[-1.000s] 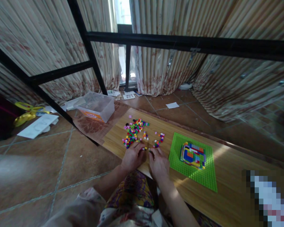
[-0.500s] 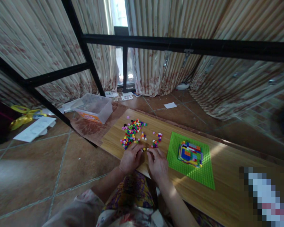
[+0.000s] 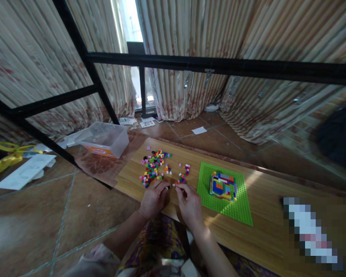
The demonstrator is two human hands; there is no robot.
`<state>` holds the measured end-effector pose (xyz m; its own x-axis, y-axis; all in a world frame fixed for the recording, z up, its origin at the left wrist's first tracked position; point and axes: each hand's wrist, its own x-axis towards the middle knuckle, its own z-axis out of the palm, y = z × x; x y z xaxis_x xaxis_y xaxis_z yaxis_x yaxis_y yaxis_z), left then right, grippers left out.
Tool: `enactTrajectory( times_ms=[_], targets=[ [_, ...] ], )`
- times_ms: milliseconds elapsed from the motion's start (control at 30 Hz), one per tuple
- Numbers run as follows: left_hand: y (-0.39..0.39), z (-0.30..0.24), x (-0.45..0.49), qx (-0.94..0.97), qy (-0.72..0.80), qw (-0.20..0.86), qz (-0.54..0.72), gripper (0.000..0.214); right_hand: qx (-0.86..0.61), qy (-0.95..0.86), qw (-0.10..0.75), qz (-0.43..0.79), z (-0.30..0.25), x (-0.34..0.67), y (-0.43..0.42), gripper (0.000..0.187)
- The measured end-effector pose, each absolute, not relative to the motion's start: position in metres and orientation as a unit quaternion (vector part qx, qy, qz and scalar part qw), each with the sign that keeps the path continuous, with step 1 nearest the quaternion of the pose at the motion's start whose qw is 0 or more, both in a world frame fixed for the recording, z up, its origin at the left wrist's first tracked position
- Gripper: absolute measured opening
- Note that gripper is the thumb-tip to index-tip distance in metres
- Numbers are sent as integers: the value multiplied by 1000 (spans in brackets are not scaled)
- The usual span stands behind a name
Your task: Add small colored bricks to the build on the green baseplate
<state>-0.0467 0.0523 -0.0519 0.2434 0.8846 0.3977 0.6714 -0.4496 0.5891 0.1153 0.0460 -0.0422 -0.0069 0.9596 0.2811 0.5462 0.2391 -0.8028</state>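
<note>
My left hand (image 3: 153,200) is over the near side of the wooden table, thumb and fingers pinched on a small dark toy brick (image 3: 168,187) with something white beside it. Close on its right, my right hand (image 3: 190,204) is also closed in a pinch. A small white brick (image 3: 174,185) shows at its fingertips. Beyond the left hand spreads a pile of loose coloured bricks (image 3: 153,166). A few bricks (image 3: 184,175) lie in a curved line past the right hand. Further right, a multicoloured brick build (image 3: 223,187) sits on a green baseplate (image 3: 242,213).
The long wooden table (image 3: 265,231) reaches to the right, where a blurred-out object (image 3: 311,234) lies. A clear plastic bin (image 3: 109,140) stands beyond its left end. Black metal bars (image 3: 190,61) cross in front of the curtains (image 3: 184,96). White packaging (image 3: 25,171) lies on the tiled floor.
The view has swung a little to the right, so everything appears further left. The yellow piece seen between my fingertips no longer shows; a dark brick appears at my left fingertips.
</note>
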Motion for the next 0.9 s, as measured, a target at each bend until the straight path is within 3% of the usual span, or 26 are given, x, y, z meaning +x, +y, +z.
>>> enactTrajectory(
  times_ms=[200,433,633,900],
  targets=[
    [56,-58,-47,785,512,105,332,25,-621,-529,512,269,-38,163,23,29],
    [59,-62,-48,789,519,55,324,26,-710,-406,531,223,-36,233,0,38],
    [60,-62,-48,795,519,46,312,26,-740,-405,509,169,-33,260,12,37],
    [60,-62,-49,795,524,42,304,25,-701,-429,555,130,-44,254,37,28]
  ],
)
